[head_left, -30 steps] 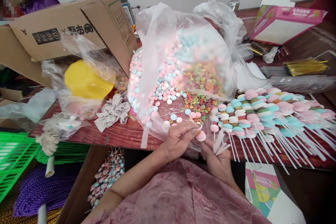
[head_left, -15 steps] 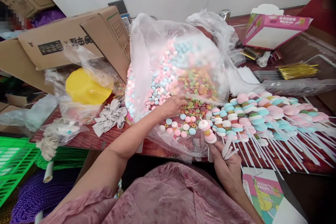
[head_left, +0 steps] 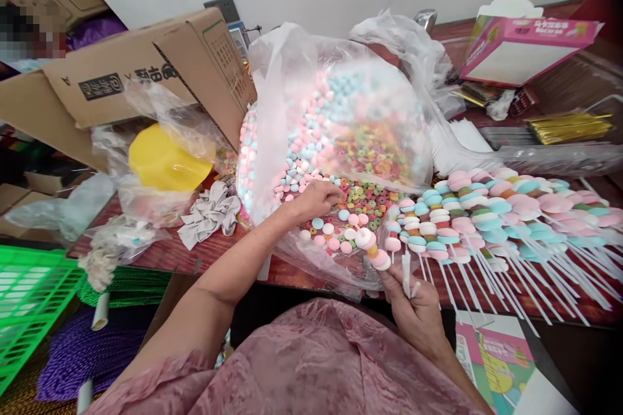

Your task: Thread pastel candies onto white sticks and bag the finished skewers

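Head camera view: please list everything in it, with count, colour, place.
Table: one, reddish, centre
Cardboard boxes: several, brown, left
Rounded piece: one, yellow, left
Crumpled cloth: one, grey, left
Plastic bags: several, translucent, centre, left
Disc sweets: many, pink, blue, white, centre
Ring sweets: many, mixed, centre
Loaded sticks: many, mixed, right
Carton: one, pink, white, back right
Thin strips: many, gold, right
Basket: one, green, lower left
Cords: many, green, purple, lower left
Left hand: one, by ring sweets
Right hand: one, holding loaded stick, white sticks
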A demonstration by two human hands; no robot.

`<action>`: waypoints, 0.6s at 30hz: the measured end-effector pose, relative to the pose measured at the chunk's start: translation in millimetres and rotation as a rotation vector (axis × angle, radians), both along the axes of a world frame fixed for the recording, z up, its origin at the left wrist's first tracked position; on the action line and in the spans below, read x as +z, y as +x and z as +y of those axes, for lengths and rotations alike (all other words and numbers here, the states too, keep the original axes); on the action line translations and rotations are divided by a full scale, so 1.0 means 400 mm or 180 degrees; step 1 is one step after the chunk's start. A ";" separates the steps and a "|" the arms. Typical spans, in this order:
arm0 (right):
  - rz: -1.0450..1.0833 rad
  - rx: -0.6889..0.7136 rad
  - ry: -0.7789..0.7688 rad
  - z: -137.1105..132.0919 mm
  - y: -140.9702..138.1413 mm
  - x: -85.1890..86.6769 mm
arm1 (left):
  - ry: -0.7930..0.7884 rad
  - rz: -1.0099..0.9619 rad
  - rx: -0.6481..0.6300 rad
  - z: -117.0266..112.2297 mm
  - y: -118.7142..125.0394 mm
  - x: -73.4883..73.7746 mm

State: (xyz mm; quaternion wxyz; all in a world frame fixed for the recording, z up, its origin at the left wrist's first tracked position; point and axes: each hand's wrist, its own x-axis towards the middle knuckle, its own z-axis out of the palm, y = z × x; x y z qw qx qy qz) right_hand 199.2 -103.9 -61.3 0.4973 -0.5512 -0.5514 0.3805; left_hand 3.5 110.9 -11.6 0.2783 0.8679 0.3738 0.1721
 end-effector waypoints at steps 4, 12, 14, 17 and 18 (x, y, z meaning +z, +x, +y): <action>0.0144 -0.0008 -0.0171 -0.003 -0.005 0.004 | 0.0075 0.0285 0.0316 0.017 0.007 0.004; 0.0051 0.0111 -0.0054 -0.008 -0.005 0.003 | 0.0165 0.0555 0.0220 0.011 0.014 0.003; 0.0053 0.0098 -0.0043 -0.012 -0.001 -0.003 | 0.0125 0.0481 0.0218 0.012 -0.003 0.010; 0.0064 0.0110 -0.0062 -0.012 -0.006 -0.005 | 0.0132 0.0403 0.0418 0.023 -0.011 0.014; 0.0047 0.0136 -0.0044 -0.009 -0.012 -0.002 | 0.0150 0.0431 0.0461 0.028 -0.007 0.013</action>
